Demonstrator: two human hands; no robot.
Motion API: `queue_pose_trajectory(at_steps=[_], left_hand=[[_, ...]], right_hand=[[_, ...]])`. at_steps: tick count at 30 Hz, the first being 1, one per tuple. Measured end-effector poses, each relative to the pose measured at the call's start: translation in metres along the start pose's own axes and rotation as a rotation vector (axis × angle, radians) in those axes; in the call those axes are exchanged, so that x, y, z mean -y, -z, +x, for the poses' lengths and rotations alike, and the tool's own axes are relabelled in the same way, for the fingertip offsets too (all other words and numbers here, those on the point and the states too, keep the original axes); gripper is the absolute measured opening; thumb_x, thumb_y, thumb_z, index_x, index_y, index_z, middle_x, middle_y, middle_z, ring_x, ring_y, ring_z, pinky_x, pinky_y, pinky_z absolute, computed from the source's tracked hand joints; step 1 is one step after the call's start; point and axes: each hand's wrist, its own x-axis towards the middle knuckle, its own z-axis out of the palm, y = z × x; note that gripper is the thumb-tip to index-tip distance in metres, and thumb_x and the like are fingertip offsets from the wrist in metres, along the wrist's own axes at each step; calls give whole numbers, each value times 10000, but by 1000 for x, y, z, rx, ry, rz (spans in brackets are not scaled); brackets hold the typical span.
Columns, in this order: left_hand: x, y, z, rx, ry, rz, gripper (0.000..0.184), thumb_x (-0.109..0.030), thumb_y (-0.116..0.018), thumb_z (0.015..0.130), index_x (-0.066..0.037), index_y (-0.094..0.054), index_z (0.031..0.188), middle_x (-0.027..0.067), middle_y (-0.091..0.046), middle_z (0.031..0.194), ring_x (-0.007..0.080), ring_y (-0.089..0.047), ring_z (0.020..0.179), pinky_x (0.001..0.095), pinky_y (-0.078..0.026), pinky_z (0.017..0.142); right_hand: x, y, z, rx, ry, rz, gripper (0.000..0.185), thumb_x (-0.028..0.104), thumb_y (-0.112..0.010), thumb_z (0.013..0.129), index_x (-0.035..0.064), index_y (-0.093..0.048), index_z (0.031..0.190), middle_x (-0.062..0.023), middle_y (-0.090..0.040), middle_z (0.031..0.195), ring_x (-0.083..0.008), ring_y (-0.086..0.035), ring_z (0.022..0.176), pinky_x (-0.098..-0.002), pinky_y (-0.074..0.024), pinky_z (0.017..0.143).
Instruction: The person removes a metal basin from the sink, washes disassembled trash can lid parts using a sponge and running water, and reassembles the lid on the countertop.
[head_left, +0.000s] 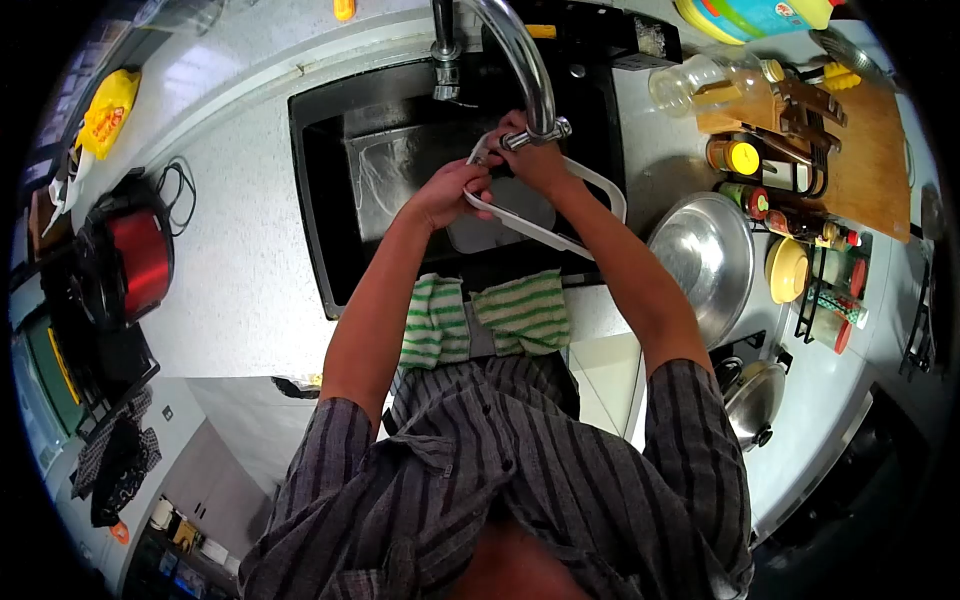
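Over the black sink, a white band-like loop with rounded corners is held between my two hands. My left hand is closed on its left end, with the fingers curled round the band. My right hand is closed near the upper part of the same loop, partly behind the tap. The fingertips of the right hand are partly hidden by the tap's spout. Below the hands, a greyish rounded panel shows in the basin; I cannot tell what it is.
Two green-striped cloths hang over the sink's front edge. A large steel bowl stands right of the sink, near jars, bottles and a wooden board. A red and black appliance sits at left. A lidded pan is lower right.
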Motion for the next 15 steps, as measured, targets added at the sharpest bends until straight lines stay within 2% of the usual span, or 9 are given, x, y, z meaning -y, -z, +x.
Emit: queue_pose_trajectory(at_steps=[4,7,9,11,13,15], left_hand=[[7,5,1,80,28,1,359,-170,-455,1040,-80,-511,1383,-68,-416,675,80,-569,691,332,-612,617],[10,1,2,80,34,115,366,-199,-450,1048,-93,-508,1393,-67,-419,677,82,-584,704,335,-600,609],[9,-1,-1,60,27,175,379,-198,-458,1032,-85,-498,1391,-56,-427,684,104,-601,705,375,-611,628],[5,-2,-3,22,20,214,385,-201,-458,1026,-82,-493,1390,-49,-432,691,116,-613,709,401,-617,641],[3,0,-5,-34,15,233,382,-209,-452,1031,-85,-493,1390,-47,-434,696,118,-620,717,413,-617,646],[2,5,-9,-37,1,237,380,-209,-455,1033,-84,-493,1391,-45,-435,695,120,-625,718,413,-617,646]], right_hand=[[8,36,-5,107,40,-50,108,143,-668,885,83,-632,966,-96,-606,1017,-305,-608,948,-434,-500,806],[8,61,-1,173,110,15,145,158,-653,907,93,-607,1028,-109,-595,1001,-313,-619,917,-431,-504,775],[14,72,2,260,-63,88,126,128,-644,917,82,-614,1030,-112,-584,1000,-309,-623,896,-414,-506,758],[14,71,7,222,-123,241,145,88,-637,921,80,-628,1066,-108,-573,996,-296,-619,881,-395,-503,749],[10,59,16,59,-71,476,220,39,-633,921,86,-650,1135,-98,-562,990,-275,-609,871,-374,-498,747],[7,43,34,85,19,529,313,-3,-639,905,118,-669,1192,-82,-551,979,-255,-591,851,-363,-489,744]])
